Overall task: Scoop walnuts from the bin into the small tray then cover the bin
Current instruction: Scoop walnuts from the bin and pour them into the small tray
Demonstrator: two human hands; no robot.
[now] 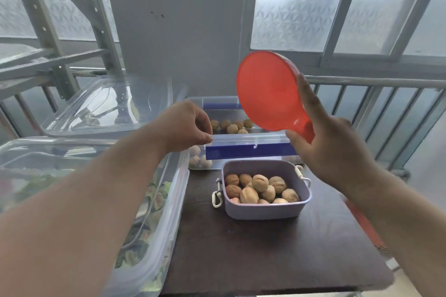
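A clear plastic bin [243, 138] with blue clasps stands at the back of the dark table, with walnuts [231, 126] inside. In front of it sits a small lilac tray [265, 210] holding several walnuts [259, 189]. My right hand [330, 149] grips the handle of a red scoop [268, 94], raised and tilted above the bin's right side; whether it holds nuts is hidden. My left hand [185, 125] hovers at the bin's front left corner with fingers curled, fingertips pinched together near the rim. A clear lid [106, 106] lies to the left of the bin.
A large clear container [166, 200] with leafy contents and its own lid fills the left side. The dark table [265, 255] extends toward me. A white board stands behind the bin; metal railing and frosted windows surround the area.
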